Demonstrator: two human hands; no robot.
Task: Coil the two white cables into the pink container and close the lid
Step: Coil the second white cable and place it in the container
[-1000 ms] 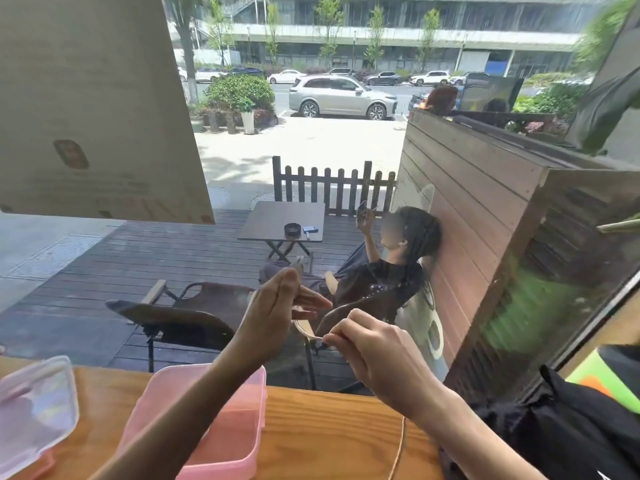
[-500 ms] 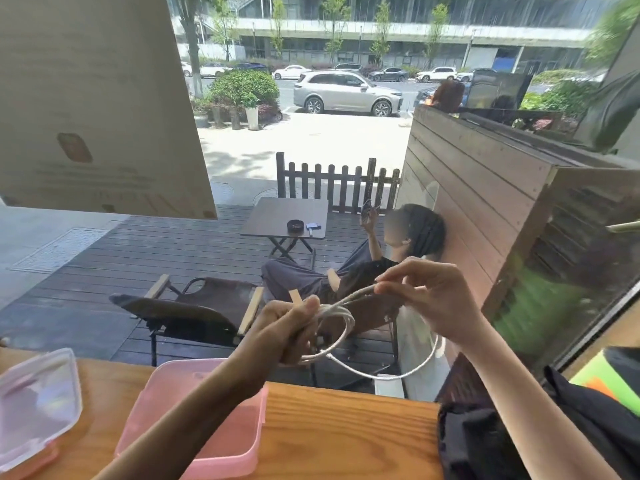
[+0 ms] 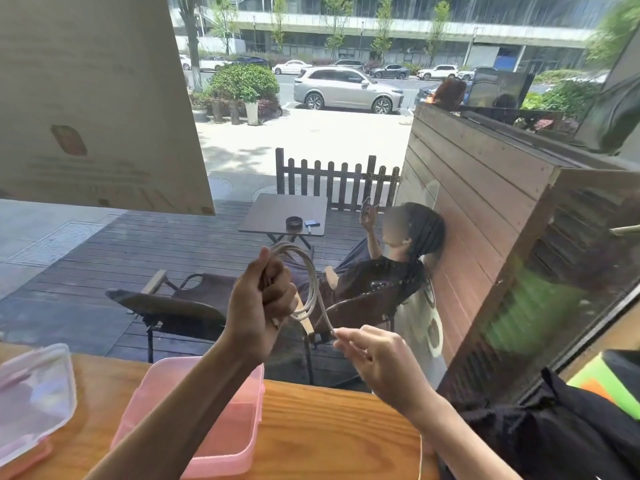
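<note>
My left hand (image 3: 261, 299) is raised above the table and closed around a looped white cable (image 3: 311, 282). The loops stand up and to the right of the fist. My right hand (image 3: 377, 358) pinches the loose run of the same cable just below the coil. A thin stretch of white cable (image 3: 420, 455) hangs down past my right wrist over the table. The open pink container (image 3: 235, 441) sits on the wooden table (image 3: 329, 434) under my left forearm. Its clear lid (image 3: 34, 396) lies at the far left on another pink container. Only one cable can be made out.
A large window runs along the table's far edge; beyond it is a deck with chairs, a small table and a seated person. A black bag (image 3: 554, 431) lies at the right end of the table. A wooden board (image 3: 97, 98) hangs at upper left.
My left hand has risen and turned into a fist around the coil. My right hand has dropped from above the loops to below them, pinching the cable's free run.
</note>
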